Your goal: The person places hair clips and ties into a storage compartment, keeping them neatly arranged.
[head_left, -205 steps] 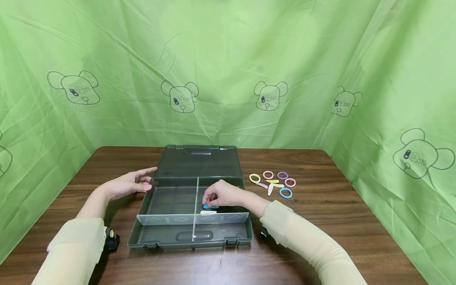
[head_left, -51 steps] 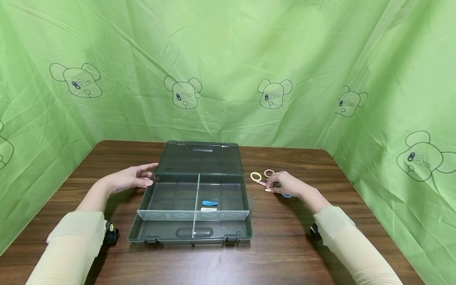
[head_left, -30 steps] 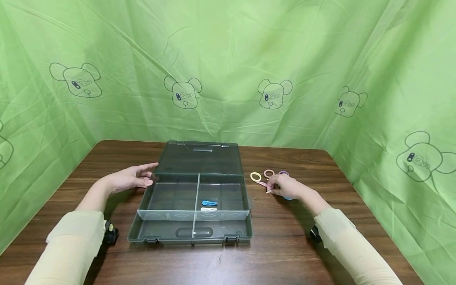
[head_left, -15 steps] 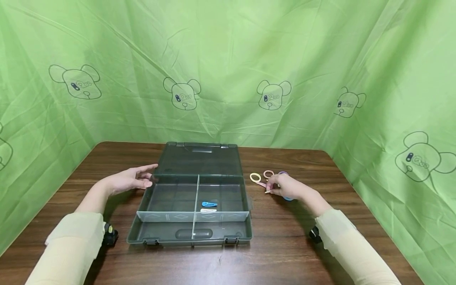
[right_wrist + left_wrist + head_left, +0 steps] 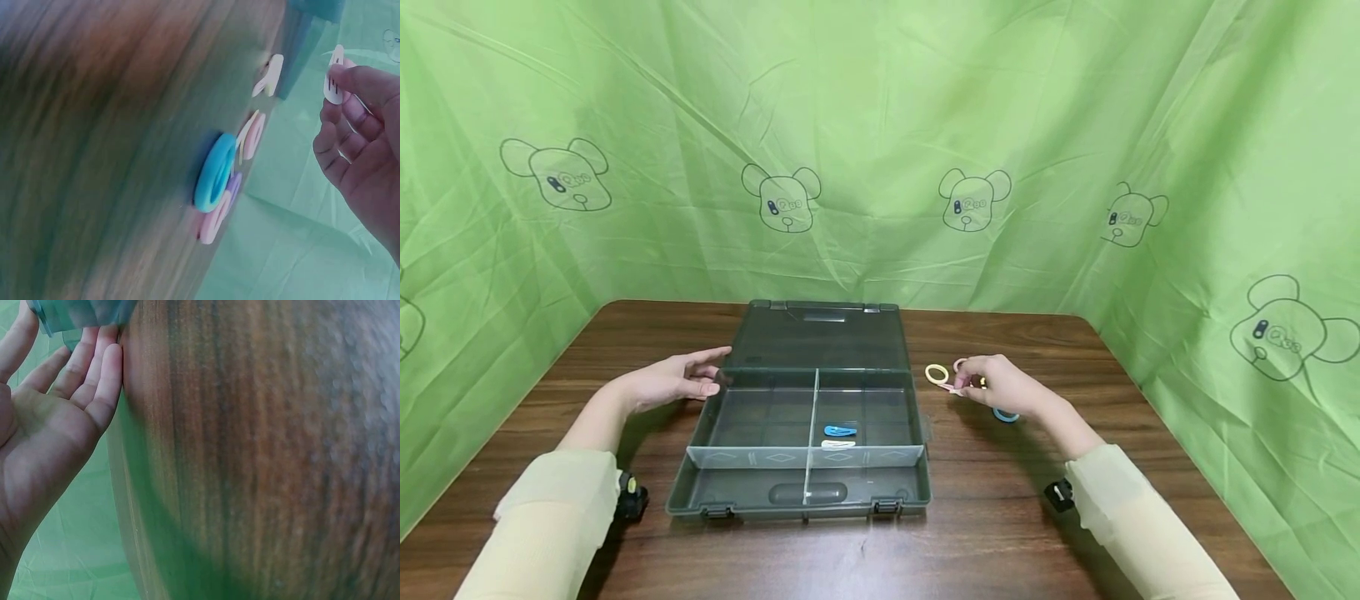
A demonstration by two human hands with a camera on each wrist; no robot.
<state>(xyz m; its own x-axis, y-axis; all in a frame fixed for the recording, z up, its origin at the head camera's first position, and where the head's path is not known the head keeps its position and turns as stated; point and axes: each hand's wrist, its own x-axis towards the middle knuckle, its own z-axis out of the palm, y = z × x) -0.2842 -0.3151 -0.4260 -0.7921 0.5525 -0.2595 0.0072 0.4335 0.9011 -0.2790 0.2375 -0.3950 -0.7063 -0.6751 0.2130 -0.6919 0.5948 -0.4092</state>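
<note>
In the head view my right hand (image 5: pixel 1003 387) is over the hair accessories to the right of the box. It pinches a pale snap hair clip (image 5: pixel 334 78) between thumb and fingers, raised off the table in the right wrist view. My left hand (image 5: pixel 662 383) rests at the left side of the dark, see-through divided box (image 5: pixel 921 417), fingers extended, touching its edge (image 5: pixel 81 315). A blue hair clip (image 5: pixel 840 431) and a white hair clip (image 5: pixel 838 445) lie in the box's back right compartment.
The box's lid (image 5: pixel 820 337) lies folded back behind it. A yellow hair tie (image 5: pixel 936 374) and a blue hair tie (image 5: pixel 1006 415) lie on the table, with pink (image 5: pixel 214 219) and purple (image 5: pixel 234 187) ones partly hidden. A green curtain (image 5: pixel 880 125) surrounds the table.
My right hand has let go of the blue clip in the box and moved right to the accessories. In the last half second it has lifted a pale clip. My left hand stays put.
</note>
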